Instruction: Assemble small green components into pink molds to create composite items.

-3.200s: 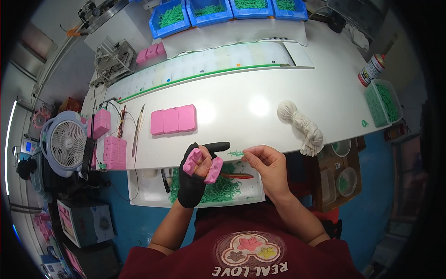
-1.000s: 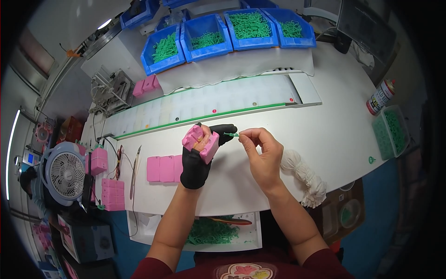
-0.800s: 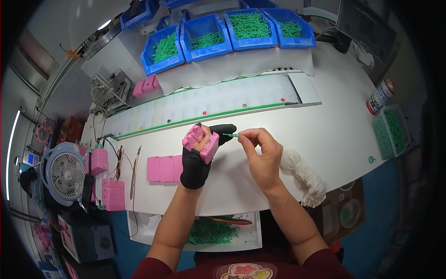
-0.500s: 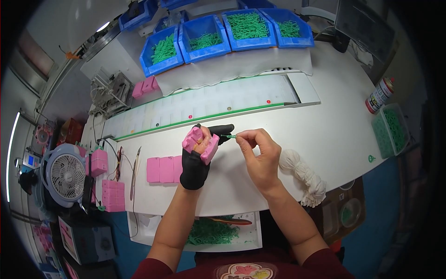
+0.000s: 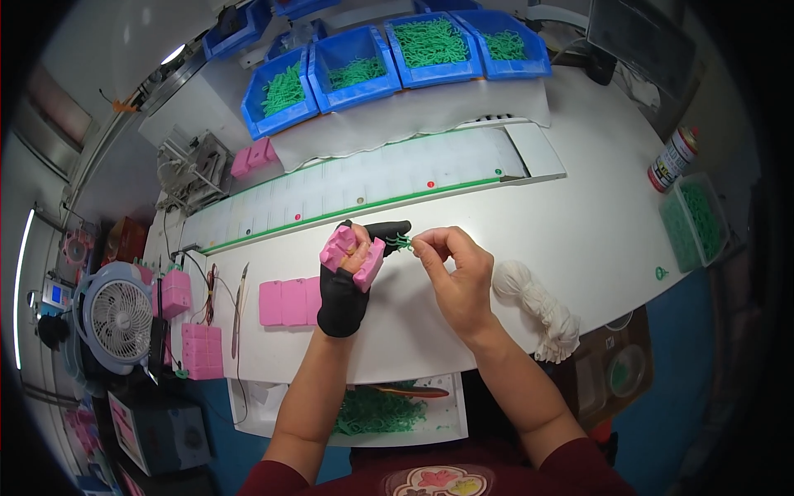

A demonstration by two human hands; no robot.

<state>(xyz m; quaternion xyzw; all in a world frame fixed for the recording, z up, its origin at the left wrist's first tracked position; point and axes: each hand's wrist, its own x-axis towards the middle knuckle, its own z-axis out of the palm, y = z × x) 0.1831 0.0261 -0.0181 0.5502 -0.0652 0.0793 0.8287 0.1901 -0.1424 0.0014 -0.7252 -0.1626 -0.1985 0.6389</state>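
Observation:
My left hand [image 5: 344, 299], in a black glove with some bare fingertips, is closed on two pink block-shaped pieces, one notched piece [image 5: 337, 247] and another pink piece [image 5: 369, 266] beside it. Its gloved index finger stretches right, touching or very near a small green branched piece [image 5: 400, 242]. Thumb and index finger of my bare right hand [image 5: 456, 277] pinch the right end of that green piece. Left of my left wrist, a row of pink blocks [image 5: 287, 303] lies on the white table.
A flat conveyor [image 5: 372, 169] with green edges crosses behind my hands. Blue bins [image 5: 351, 95] of green pieces stand beyond it. A white yarn bundle [image 5: 538, 318] lies right; a spray can [image 5: 674, 159] and clear tub [image 5: 695, 223] stand farther right. An open drawer [image 5: 451, 417] sits below.
The green piece has turned between my fingers, and its branches now show spread out. Coloured dots on the conveyor have shifted left. The pink pieces stay in my left hand.

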